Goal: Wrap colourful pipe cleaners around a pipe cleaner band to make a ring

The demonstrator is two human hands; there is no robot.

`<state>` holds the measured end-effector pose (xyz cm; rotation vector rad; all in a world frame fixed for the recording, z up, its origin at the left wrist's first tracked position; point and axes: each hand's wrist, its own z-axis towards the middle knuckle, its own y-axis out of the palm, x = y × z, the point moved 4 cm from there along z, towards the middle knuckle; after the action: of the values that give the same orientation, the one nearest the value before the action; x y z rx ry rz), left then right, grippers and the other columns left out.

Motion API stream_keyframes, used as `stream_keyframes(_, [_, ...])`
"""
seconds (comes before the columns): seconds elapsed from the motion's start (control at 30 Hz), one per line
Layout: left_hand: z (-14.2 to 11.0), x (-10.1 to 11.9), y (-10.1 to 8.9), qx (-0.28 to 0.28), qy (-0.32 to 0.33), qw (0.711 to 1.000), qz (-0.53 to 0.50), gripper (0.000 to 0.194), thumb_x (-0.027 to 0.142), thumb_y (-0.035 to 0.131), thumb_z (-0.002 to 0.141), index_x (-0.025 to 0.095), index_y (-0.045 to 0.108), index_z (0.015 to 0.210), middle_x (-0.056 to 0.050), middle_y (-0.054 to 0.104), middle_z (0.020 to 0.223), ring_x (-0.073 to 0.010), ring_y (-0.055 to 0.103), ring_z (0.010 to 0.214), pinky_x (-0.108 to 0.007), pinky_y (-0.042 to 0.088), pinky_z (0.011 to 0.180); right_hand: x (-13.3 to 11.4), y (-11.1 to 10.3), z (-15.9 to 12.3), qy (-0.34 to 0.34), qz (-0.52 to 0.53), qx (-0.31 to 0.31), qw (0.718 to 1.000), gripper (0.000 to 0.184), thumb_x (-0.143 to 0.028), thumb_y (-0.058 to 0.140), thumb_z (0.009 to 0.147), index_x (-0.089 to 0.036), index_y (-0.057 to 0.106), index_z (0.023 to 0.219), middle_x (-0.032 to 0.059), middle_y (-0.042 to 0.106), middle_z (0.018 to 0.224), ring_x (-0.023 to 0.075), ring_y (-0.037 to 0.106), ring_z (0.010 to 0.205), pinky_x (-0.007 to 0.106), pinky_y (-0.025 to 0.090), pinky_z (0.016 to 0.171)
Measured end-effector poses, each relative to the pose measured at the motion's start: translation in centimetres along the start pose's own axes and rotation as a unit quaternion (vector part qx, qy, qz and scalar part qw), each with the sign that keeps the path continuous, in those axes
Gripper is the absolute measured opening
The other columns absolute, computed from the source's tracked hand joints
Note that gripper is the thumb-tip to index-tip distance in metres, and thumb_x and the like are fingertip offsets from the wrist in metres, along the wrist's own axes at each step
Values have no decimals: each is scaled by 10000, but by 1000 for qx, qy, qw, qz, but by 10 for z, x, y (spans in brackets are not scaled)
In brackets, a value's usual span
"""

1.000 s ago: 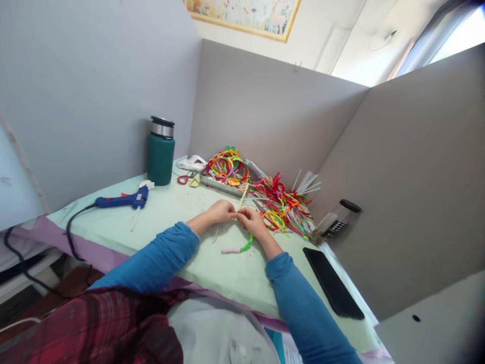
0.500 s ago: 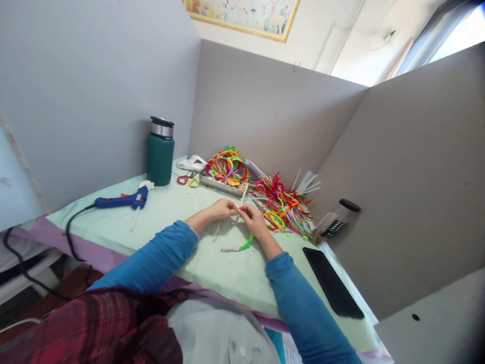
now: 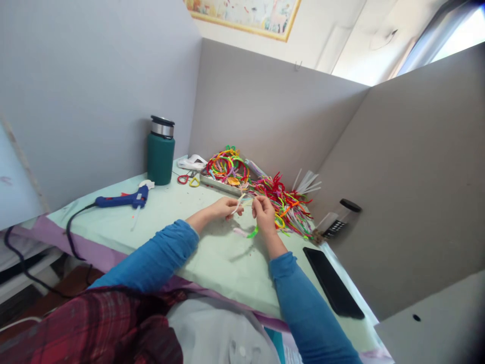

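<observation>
My left hand [image 3: 226, 208] is closed in a pinch on a pale pipe cleaner [image 3: 238, 204], which slants up past the fingertips. A short gap to the right, my right hand [image 3: 264, 212] is pinched too, its fingertips raised above the mint-coloured table cover [image 3: 212, 268]. From under the right hand curves a green and pink pipe cleaner [image 3: 246, 233]; its upper end is hidden by that hand. A faint pale strand shows between the two hands, too blurred to trace.
Behind the hands lie a metal tray [image 3: 220, 187] of coloured pipe-cleaner pieces and a loose heap of pipe cleaners [image 3: 290, 202]. A blue glue gun [image 3: 121, 199] and green bottle [image 3: 160, 154] are left; a black phone [image 3: 333, 283] is right. Grey partitions enclose the table.
My hands have drawn apart, the right hand moving up and right. The green and pink pipe cleaner has shifted up and right with it. The pale pipe cleaner now slants at my left hand.
</observation>
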<state>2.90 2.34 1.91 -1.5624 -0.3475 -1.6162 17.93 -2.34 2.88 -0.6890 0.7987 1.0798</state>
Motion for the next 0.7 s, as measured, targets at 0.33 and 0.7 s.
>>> stream_keyframes(0.33, [3, -9, 4, -39, 17, 998, 39, 382, 444, 674, 695, 86, 730, 819, -36, 636, 629, -110, 505, 564, -236, 367, 562, 34, -20, 10, 41, -71, 74, 994, 296, -485, 545, 751, -197, 556, 821, -2, 543, 606, 140, 455, 509, 268, 343, 482])
stream_keyframes(0.7, [-15, 17, 3, -69, -5, 996, -50, 446, 494, 645, 723, 82, 724, 875, 7, 530, 502, -42, 268, 403, -222, 157, 413, 53, -24, 10, 113, -89, 16, 989, 237, -421, 608, 673, -193, 558, 707, -26, 539, 524, 113, 426, 429, 243, 318, 427])
